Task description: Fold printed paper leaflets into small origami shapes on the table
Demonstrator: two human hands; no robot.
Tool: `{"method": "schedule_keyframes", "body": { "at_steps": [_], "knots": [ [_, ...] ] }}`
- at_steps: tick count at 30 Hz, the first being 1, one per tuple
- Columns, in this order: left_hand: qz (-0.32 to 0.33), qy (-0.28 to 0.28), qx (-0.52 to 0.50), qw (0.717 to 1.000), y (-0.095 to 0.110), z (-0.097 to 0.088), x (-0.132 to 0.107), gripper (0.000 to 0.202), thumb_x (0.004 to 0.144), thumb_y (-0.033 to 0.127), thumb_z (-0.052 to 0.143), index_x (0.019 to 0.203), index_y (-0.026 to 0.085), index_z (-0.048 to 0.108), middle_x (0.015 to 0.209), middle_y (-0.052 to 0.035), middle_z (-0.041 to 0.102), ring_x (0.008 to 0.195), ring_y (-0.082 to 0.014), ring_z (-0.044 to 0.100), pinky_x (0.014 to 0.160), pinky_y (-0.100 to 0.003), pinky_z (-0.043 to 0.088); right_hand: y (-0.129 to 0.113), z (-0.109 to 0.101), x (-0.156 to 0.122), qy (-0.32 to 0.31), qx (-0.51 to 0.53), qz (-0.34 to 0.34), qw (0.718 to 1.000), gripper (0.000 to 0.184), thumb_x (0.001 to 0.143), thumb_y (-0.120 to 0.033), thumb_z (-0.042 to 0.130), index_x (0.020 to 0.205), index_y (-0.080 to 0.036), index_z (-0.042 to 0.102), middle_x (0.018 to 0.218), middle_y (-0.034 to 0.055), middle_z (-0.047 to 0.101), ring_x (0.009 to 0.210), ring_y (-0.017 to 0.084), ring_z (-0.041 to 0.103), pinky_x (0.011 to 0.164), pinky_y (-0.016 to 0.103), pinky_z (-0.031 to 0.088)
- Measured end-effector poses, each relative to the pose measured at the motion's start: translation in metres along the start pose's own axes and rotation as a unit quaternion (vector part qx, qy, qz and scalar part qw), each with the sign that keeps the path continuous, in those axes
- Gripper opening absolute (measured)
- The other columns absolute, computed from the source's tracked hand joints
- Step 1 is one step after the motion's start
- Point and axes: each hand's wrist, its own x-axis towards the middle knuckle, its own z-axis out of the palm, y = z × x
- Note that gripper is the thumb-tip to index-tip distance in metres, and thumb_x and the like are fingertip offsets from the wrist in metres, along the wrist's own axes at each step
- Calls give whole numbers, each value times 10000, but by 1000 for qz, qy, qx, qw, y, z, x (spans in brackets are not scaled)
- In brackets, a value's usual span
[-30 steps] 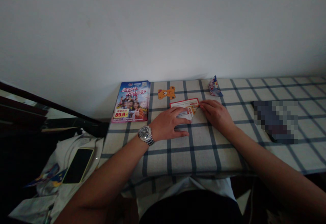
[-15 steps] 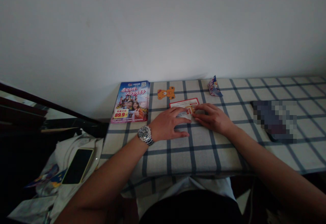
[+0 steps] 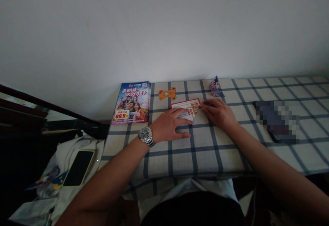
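Observation:
A red-bordered paper flyer (image 3: 185, 103), partly folded, lies on the checked tablecloth (image 3: 205, 150). My left hand (image 3: 170, 125), with a metal watch on its wrist, lies flat on the flyer's left part, fingers stretched out. My right hand (image 3: 218, 113) rests on the cloth at the flyer's right edge, its fingertips pressing the folded edge down. Neither hand lifts anything.
A colourful leaflet (image 3: 132, 102) lies at the table's left end. An orange bear cutout (image 3: 167, 93) and a small folded paper piece (image 3: 215, 87) sit by the wall. A dark blurred object (image 3: 279, 120) lies to the right. A phone (image 3: 78, 167) rests on cloth at lower left.
My right hand slid left along the fold half a second ago and has moved back right to the flyer's right edge. My left hand has stayed put.

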Motion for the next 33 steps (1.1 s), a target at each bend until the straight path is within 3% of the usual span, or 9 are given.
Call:
{"method": "schedule_keyframes", "body": {
  "at_steps": [13,24,30,33],
  "knots": [
    [1,4,1,1000,-1,2,0,524,935,655,642,1312,297,713,1521,-114,516,1404,-311,502,1190,-521,445,-3,2,1,3,-5,10,1000,266,1043,-277,545,1143,-215,784,1183,114,736,1061,296,666,926,478,597],
    [10,5,25,1000,-2,3,1,446,972,570,640,1325,305,702,1524,-105,516,1396,-304,509,1177,-512,461,-7,-9,6,-27,22,10,999,270,1022,-282,579,1232,-231,740,1214,118,721,1102,300,682,963,496,593],
    [17,10,27,999,-5,5,1,495,979,548,640,1420,323,634,1561,-102,486,1424,-321,488,1206,-520,428,-12,-8,15,-32,67,-31,997,275,1025,-268,585,1267,-226,708,1272,119,712,1150,290,686,987,481,592],
    [19,7,30,999,-5,5,1,497,993,542,617,1436,317,626,1571,-103,470,1430,-333,480,1219,-513,411,-18,-6,21,-71,93,-53,992,253,1042,-231,560,1234,-206,722,1327,128,694,1228,276,660,1066,451,559]
  ]
}}
